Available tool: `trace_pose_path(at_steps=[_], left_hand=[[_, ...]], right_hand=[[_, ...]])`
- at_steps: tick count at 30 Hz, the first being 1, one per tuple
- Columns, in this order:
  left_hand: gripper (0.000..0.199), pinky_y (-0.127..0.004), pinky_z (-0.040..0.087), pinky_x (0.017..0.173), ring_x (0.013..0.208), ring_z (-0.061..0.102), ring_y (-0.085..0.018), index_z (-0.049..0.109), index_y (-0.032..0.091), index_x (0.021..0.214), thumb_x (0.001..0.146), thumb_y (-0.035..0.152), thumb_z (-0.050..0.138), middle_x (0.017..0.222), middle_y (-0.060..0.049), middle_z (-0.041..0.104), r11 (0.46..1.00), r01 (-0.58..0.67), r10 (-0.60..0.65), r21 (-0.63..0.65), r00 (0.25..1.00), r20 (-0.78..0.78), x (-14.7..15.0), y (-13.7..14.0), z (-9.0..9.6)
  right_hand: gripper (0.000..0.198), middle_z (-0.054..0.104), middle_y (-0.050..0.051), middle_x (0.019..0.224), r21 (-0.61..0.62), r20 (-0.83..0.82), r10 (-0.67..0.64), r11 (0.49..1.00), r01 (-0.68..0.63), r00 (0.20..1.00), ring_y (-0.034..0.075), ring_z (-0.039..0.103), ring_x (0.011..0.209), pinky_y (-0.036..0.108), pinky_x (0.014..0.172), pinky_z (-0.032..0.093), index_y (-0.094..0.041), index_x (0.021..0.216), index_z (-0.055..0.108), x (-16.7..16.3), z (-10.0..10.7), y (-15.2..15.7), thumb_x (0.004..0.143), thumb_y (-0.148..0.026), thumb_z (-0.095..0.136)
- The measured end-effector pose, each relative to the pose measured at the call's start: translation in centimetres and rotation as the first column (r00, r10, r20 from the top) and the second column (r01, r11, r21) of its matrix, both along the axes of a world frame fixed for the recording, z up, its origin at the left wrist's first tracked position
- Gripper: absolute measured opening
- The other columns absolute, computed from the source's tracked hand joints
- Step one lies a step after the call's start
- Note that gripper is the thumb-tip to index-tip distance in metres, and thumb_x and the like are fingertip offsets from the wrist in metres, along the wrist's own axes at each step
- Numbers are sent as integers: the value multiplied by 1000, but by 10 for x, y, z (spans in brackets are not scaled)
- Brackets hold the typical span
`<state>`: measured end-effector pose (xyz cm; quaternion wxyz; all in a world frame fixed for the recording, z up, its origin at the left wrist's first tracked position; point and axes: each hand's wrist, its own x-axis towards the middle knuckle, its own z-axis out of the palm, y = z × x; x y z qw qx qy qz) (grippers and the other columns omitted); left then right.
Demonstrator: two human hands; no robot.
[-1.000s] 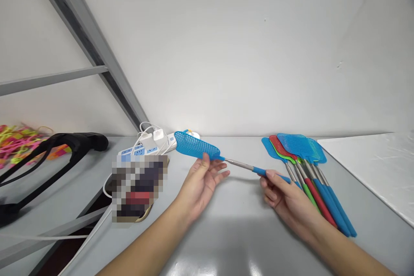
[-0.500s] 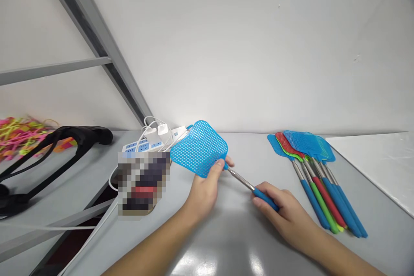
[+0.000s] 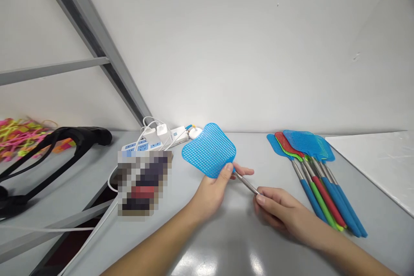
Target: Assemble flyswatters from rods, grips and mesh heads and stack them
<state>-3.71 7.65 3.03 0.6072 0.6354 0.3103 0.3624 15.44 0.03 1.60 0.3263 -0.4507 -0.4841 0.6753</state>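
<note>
A blue fly swatter [image 3: 210, 150] with a perforated head and a metal shaft is held up over the grey table [image 3: 226, 237]. My left hand [image 3: 215, 189] pinches it where the head meets the shaft, thumb on top, with a finger or two stretched out behind. My right hand [image 3: 278, 213] is closed round the handle end, thumb at the lower end of the bare shaft; the blue grip is hidden inside the hand. To the right of my right hand lies a pile of several fly swatters [image 3: 323, 181] in blue, red and green, heads toward the wall.
At the back left are a power strip [image 3: 142, 146] with white chargers and cables, and a blurred-out flat object [image 3: 144, 185]. Further left lie a black curved frame [image 3: 74, 151] and a colourful heap [image 3: 22, 138]. A white sheet [image 3: 375, 159] covers the right side.
The swatter has moved slightly right with my left hand. My right hand has slid up the handle to the metal shaft's end, covering the blue grip.
</note>
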Motion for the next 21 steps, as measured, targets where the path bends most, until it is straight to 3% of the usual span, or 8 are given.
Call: trace_pose_path(at_steps=[4,10,16,19,21], left_hand=[[37,-36,43,99,106,63,-22,71,21,102,99,44,43,111,-5,72,992,127,-128,-25,990,-60,3,-4,-3],[27,-38,43,103,112,63,-24,71,19,103,92,40,59,118,-8,70,977,178,-175,-115,984,42,5,-5,-10],[24,-37,42,103,111,63,-23,72,21,101,92,39,60,111,-6,72,992,23,-13,-125,997,76,10,-9,-9],[23,-37,43,99,106,63,-23,72,21,97,91,40,61,108,-6,73,988,-111,118,-103,991,62,8,-5,-6],[24,-36,46,94,101,64,-22,72,20,92,90,41,61,102,-7,74,970,-229,236,-81,967,98,6,1,-3]], right_hand=[[41,30,-10,50,17,-20,-7,1000,7,1000,8,20,43,22,41,16,-20,88,57,-7,2,-2,96,-57,40],[41,31,-11,44,8,-60,-46,999,46,997,7,18,36,22,36,14,-22,80,49,-9,-1,3,96,-57,38],[43,29,-10,48,-11,6,-4,1000,4,1000,7,19,38,23,38,14,-23,72,39,-6,6,8,97,-58,36],[44,34,-6,58,145,269,-46,989,6,962,9,29,50,23,46,24,-22,69,36,-2,17,9,98,-56,36],[43,39,-4,63,282,471,-118,959,-22,874,11,36,58,24,52,28,-22,69,36,2,22,8,98,-53,36]])
